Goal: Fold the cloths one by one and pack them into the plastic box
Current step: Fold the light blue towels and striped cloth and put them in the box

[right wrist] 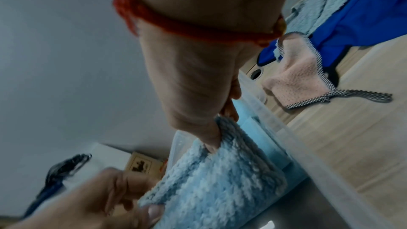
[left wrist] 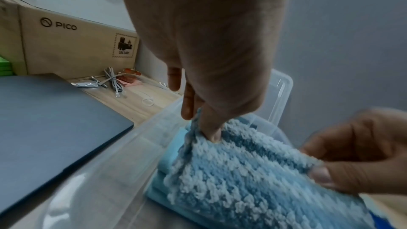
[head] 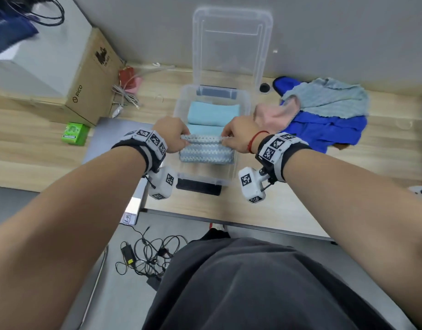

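Observation:
A folded fluffy blue-and-white cloth [head: 206, 153] hangs into the near end of the clear plastic box [head: 246, 101]. My left hand [head: 173, 136] pinches its upper left corner and my right hand [head: 238, 136] pinches its upper right corner. The left wrist view shows the fluffy cloth [left wrist: 253, 180] pinched between thumb and fingers, above folded light-blue cloths [left wrist: 167, 161]. In the right wrist view the fluffy cloth [right wrist: 220, 180] hangs from my thumb just inside the box wall [right wrist: 308, 159]. Two folded light-blue cloths [head: 213, 114] lie deeper in the box.
The box lid [head: 231, 41] stands upright behind the box. Right of the box lie a pink cloth [head: 274, 116], a bright blue cloth [head: 329, 129] and a pale grey-blue cloth [head: 329, 96]. A cardboard box [head: 86, 86], cables [head: 126, 96], a green packet [head: 75, 134] and a grey laptop [left wrist: 48, 119] sit left.

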Demonstrator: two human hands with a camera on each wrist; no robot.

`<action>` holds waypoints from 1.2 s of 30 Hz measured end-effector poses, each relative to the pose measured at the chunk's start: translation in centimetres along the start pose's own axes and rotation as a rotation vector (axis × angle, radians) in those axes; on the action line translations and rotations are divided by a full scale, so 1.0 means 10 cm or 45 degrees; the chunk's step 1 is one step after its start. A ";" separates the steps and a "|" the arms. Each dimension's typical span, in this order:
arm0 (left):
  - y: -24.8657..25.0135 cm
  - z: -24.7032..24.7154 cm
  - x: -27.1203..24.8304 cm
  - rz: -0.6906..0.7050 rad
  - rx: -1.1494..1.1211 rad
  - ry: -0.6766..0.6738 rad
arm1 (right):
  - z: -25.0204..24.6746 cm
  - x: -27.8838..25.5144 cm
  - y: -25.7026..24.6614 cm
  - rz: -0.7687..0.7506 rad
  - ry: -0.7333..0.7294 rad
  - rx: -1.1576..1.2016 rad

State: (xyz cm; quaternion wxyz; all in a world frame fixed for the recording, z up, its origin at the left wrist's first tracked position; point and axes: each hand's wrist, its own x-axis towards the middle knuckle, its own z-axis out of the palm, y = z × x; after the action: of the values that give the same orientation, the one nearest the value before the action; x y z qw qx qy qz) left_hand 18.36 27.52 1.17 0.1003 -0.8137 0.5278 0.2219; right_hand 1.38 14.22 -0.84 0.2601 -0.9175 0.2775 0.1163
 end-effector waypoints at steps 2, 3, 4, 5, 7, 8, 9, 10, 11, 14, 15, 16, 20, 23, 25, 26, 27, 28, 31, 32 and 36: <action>-0.09 0.11 0.10 0.062 0.160 -0.071 | 0.10 0.11 -0.10 0.040 -0.090 -0.147; -0.11 0.17 0.16 0.096 0.229 -0.124 | 0.15 0.14 -0.13 0.050 -0.130 -0.210; -0.14 0.24 0.23 0.133 0.278 -0.178 | 0.20 0.19 -0.15 0.054 -0.171 -0.274; -0.15 0.30 0.29 0.171 0.314 -0.218 | 0.24 0.23 -0.17 0.055 -0.216 -0.332; -0.15 0.43 0.38 0.235 0.386 -0.275 | 0.33 0.28 -0.18 0.036 -0.297 -0.435; -0.16 0.48 0.42 0.265 0.429 -0.283 | 0.37 0.31 -0.18 0.033 -0.331 -0.478; -0.16 0.51 0.44 0.295 0.486 -0.280 | 0.40 0.34 -0.17 0.028 -0.352 -0.500; -0.14 0.52 0.45 0.333 0.554 -0.277 | 0.43 0.36 -0.17 0.027 -0.376 -0.533; -0.13 0.52 0.46 0.378 0.616 -0.292 | 0.46 0.39 -0.16 0.012 -0.391 -0.551; -0.08 0.54 0.47 0.480 0.720 -0.382 | 0.55 0.47 -0.17 -0.006 -0.486 -0.582; -0.07 0.55 0.47 0.501 0.732 -0.406 | 0.58 0.49 -0.18 -0.023 -0.519 -0.587; -0.07 0.55 0.48 0.516 0.728 -0.433 | 0.61 0.52 -0.19 -0.030 -0.548 -0.589; -0.07 0.54 0.50 0.525 0.645 -0.476 | 0.67 0.59 -0.23 -0.087 -0.648 -0.620; -0.06 0.54 0.52 0.509 0.607 -0.421 | 0.74 0.63 -0.22 -0.100 -0.685 -0.658; -0.07 0.54 0.53 0.514 0.571 -0.364 | 0.76 0.63 -0.23 -0.077 -0.670 -0.694; -0.08 0.54 0.53 0.521 0.552 -0.341 | 0.76 0.63 -0.23 -0.075 -0.652 -0.707; -0.09 0.55 0.54 0.524 0.528 -0.316 | 0.76 0.63 -0.22 -0.082 -0.622 -0.700; -0.10 0.55 0.55 0.524 0.494 -0.302 | 0.75 0.63 -0.22 -0.082 -0.602 -0.684; -0.13 0.59 0.58 0.565 0.299 -0.319 | 0.74 0.64 -0.18 -0.100 -0.574 -0.604; -0.14 0.60 0.58 0.591 0.210 -0.347 | 0.74 0.64 -0.17 -0.113 -0.595 -0.564; -0.16 0.66 0.58 0.604 0.211 -0.525 | 0.74 0.62 -0.14 -0.166 -0.786 -0.575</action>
State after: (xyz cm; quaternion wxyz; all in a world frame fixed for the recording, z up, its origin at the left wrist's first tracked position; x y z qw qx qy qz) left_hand 20.09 26.08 -7.48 0.2166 -0.5949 0.6875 0.3556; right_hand 6.73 16.41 -8.70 0.1295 -0.8893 0.0945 0.4283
